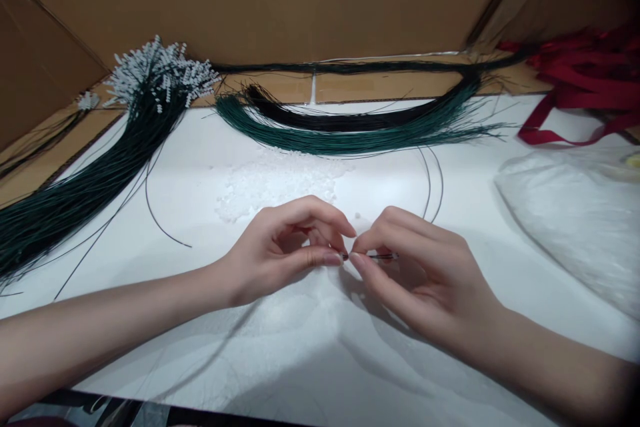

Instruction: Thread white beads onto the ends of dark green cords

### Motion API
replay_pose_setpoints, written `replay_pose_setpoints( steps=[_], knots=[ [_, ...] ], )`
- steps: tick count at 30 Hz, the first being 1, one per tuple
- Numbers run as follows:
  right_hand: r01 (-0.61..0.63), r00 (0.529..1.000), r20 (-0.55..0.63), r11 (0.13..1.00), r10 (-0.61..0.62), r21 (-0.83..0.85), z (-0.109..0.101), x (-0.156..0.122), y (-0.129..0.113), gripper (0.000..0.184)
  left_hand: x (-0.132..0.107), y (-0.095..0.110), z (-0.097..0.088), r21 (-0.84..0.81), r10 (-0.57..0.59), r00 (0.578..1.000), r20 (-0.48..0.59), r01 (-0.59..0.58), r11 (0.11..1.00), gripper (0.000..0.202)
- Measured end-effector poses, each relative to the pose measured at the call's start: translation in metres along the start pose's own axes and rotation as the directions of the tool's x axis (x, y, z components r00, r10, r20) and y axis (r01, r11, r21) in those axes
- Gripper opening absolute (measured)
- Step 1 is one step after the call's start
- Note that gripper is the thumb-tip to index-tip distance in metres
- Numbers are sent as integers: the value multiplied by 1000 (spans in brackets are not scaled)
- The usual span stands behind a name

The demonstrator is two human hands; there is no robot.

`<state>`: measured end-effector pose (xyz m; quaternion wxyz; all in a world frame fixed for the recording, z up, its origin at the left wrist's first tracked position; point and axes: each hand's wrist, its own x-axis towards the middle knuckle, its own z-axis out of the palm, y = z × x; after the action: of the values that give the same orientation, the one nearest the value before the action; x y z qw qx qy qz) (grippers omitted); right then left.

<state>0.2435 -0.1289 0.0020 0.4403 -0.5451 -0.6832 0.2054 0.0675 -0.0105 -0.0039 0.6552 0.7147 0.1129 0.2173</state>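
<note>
My left hand [285, 247] is closed in a pinch, thumb against fingertips, above the middle of the white board. Facing it, my right hand [425, 273] pinches a thin dark wire [387, 256], a short stretch of which shows behind its thumb. Between the two sets of fingertips a tiny dark bit of the wire is visible, and the left fingertips close on its end. Whether a bead sits there I cannot make out. Just beyond the hands lies a spread of small white beads [280, 187].
A bundle of green wires with white beaded tips [160, 77] lies at left. Loose green wires [340, 140] and black wires [345, 121] curve along the back. Red ribbon [560, 107] and a clear plastic bag [575, 213] are at right. Cardboard walls [320, 7] enclose the white board [190, 353].
</note>
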Motion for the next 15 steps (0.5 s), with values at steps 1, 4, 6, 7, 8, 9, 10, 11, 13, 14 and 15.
replay_pose_setpoints(
  steps=[1, 4, 6, 7, 8, 9, 10, 11, 13, 14, 15],
  knots=[
    [-3, 1000, 0, 1000, 3, 0, 0, 0, 0, 13, 0, 0, 0, 3, -3, 1000, 0, 3, 1000, 24],
    [-4, 1000, 8, 1000, 4, -2, 1, 0, 1, 13, 0, 1, 1, 7, -14, 1000, 0, 14, 1000, 24],
    [-3, 1000, 13, 1000, 3, -8, 1, 0, 2, 13, 0, 1, 1, 14, -17, 1000, -1, 17, 1000, 24],
    [-1, 1000, 13, 1000, 2, -12, 1, 0, 2, 13, 0, 1, 1, 21, -16, 1000, 0, 16, 1000, 23],
    [1, 1000, 12, 1000, -1, -16, 1, 0, 2, 13, 0, 2, 1, 30, -16, 1000, 0, 16, 999, 23],
    [0, 1000, 13, 1000, 0, -19, 1, 0, 2, 13, 0, 2, 1, 39, -17, 1000, -1, 17, 999, 23],
    [-1, 1000, 12, 1000, 1, -21, 1, 0, 2, 13, 0, 3, 1, 48, -18, 1000, -1, 18, 999, 23],
    [-3, 1000, 13, 1000, 4, -20, 1, 0, 2, 13, 0, 4, 2, 54, -19, 1000, 1, 19, 998, 22],
    [-13, 1000, 14, 1000, 13, -11, 1, -1, 2, 12, -1, 5, 2, 68, -19, 1000, 4, 18, 998, 22],
    [-17, 1000, 13, 1000, 17, -6, 1, -1, 2, 12, -1, 5, 3, 75, -18, 1000, 5, 17, 997, 21],
    [-18, 1000, 10, 1000, 18, -4, 2, -1, 3, 12, -1, 5, 3, 82, -14, 1000, 6, 13, 997, 21]
  ],
)
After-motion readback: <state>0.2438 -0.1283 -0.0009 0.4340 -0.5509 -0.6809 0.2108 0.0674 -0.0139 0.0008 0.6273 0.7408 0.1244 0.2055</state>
